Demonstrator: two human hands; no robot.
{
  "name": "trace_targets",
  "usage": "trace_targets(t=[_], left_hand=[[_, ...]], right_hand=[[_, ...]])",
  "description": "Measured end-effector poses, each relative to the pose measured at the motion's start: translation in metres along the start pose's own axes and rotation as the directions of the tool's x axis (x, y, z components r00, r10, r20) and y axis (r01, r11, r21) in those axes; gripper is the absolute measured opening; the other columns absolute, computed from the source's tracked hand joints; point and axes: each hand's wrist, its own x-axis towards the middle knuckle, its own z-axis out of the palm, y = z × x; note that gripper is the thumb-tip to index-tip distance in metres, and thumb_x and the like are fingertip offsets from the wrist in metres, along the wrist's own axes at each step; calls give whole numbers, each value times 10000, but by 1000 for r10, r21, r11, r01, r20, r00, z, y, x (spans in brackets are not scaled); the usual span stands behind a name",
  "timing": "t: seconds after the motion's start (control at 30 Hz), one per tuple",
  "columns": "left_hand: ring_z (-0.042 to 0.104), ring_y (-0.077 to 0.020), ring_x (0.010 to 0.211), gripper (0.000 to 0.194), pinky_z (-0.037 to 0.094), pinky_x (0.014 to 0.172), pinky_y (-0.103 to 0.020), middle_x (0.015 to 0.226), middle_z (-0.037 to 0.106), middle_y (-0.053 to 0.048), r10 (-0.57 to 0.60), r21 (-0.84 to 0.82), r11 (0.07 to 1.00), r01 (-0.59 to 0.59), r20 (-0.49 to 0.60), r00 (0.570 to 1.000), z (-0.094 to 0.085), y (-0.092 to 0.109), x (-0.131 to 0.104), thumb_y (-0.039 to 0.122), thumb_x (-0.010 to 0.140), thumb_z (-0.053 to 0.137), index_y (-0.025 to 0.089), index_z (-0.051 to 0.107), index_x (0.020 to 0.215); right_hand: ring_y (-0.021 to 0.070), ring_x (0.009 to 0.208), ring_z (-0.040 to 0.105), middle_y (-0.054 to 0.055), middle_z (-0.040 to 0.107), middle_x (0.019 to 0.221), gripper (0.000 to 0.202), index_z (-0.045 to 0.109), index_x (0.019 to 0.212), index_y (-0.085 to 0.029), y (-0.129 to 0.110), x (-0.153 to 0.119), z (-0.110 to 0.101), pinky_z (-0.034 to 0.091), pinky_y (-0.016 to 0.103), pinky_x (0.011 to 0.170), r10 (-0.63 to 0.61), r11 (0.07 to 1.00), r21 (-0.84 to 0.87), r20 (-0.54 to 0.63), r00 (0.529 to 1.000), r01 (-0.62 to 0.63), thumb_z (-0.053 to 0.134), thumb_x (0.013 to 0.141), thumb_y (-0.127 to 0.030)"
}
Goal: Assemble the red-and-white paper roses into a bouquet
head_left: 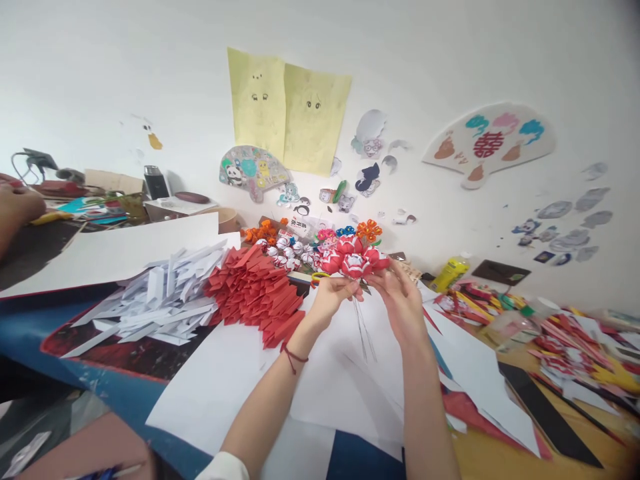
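Note:
Both my hands hold up a small bunch of red-and-white paper flowers (356,265) over the white paper sheets (345,380). Thin wire stems hang down from the bunch between my wrists. My left hand (337,293) is closed around its lower left side, fingers pinched near the stems. At the right edge of the blooms, my right hand (399,288) supports them with its fingers curled; part of its grip is hidden behind the flowers. Left of my left forearm lie a heap of folded red paper strips (255,290) and a heap of white paper strips (165,293).
Behind the bunch stand orange flowers (263,233) and white-and-red buds (290,253). A yellow bottle (453,272), a clear plastic bottle (513,327) and a long black strip (547,413) lie to the right. Another person's hand (17,207) shows at the far left.

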Motion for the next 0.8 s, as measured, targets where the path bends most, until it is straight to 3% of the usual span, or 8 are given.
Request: trace_targets(t=[0.13, 0.27, 0.5, 0.63, 0.8], left_hand=[[535, -137, 569, 438, 410, 581, -269, 591, 675, -77, -31, -43, 999, 32, 13, 999, 3, 2, 0, 535, 756, 706, 113, 704, 638], [533, -140, 584, 429, 407, 582, -270, 603, 677, -77, -47, -47, 998, 49, 50, 998, 5, 2, -1, 534, 746, 715, 118, 710, 639], [547, -146, 576, 458, 407, 568, -265, 611, 689, -89, -63, -9, 998, 64, 78, 995, 6, -2, 0, 565, 735, 706, 116, 721, 649], [561, -149, 575, 491, 404, 562, -257, 608, 689, -90, -48, 35, 998, 45, 83, 995, 5, -6, 0, 583, 773, 658, 107, 737, 683], [581, -159, 602, 393, 429, 595, -260, 628, 703, -76, 10, 106, 994, -20, 88, 996, 2, -13, 0, 499, 806, 665, 134, 740, 680]], right_hand=[[233, 835, 715, 100, 741, 978, 480, 661, 1118, -180, 11, -5, -5, 547, 444, 862, 93, 992, -79, -49, 994, -97, 778, 733, -443], [242, 806, 700, 90, 745, 873, 361, 734, 893, -152, 21, -7, -1, 556, 412, 796, 42, 977, -203, -115, 992, -65, 798, 689, -443], [230, 706, 678, 76, 735, 777, 306, 737, 817, -146, 21, -2, 7, 557, 384, 712, -41, 954, -298, -172, 984, -12, 790, 662, -405], [233, 740, 682, 80, 740, 796, 227, 742, 829, -138, 19, -4, 5, 540, 372, 734, -114, 924, -378, -130, 985, 58, 727, 719, -337], [207, 697, 647, 44, 713, 719, 134, 736, 757, -142, 11, -10, 5, 501, 323, 695, -176, 859, -500, -85, 981, 111, 655, 730, -246]])
